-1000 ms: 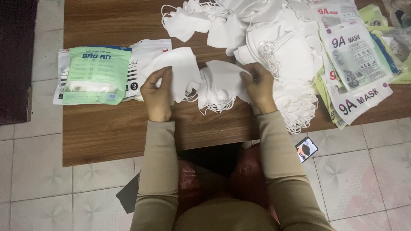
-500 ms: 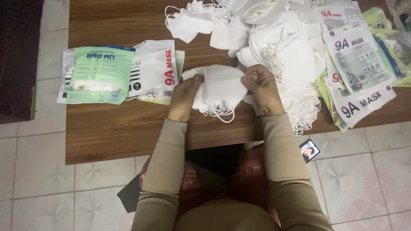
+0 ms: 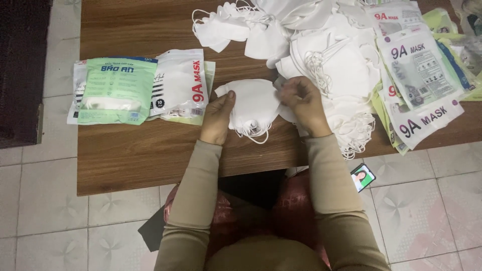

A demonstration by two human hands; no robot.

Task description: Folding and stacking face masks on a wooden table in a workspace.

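A small stack of white face masks [image 3: 253,103] lies on the wooden table [image 3: 140,150] in front of me, ear loops dangling at its near edge. My left hand [image 3: 218,118] holds the stack's left end with thumb and fingers. My right hand [image 3: 304,103] pinches its right end, fingers curled. A big loose heap of white masks [image 3: 321,50] spreads behind and to the right, touching my right hand.
Filled mask packets lie at the left: a green one [image 3: 118,90] and white ones [image 3: 178,83]. Flat empty packets [image 3: 419,75] are stacked at the right edge. A phone [image 3: 362,177] lies on the tiled floor. A dark cabinet [image 3: 22,70] stands far left.
Both hands have drawn the masks together into a tighter stack near the table's middle; the left hand moved right, away from the packets. The view shifted slightly.
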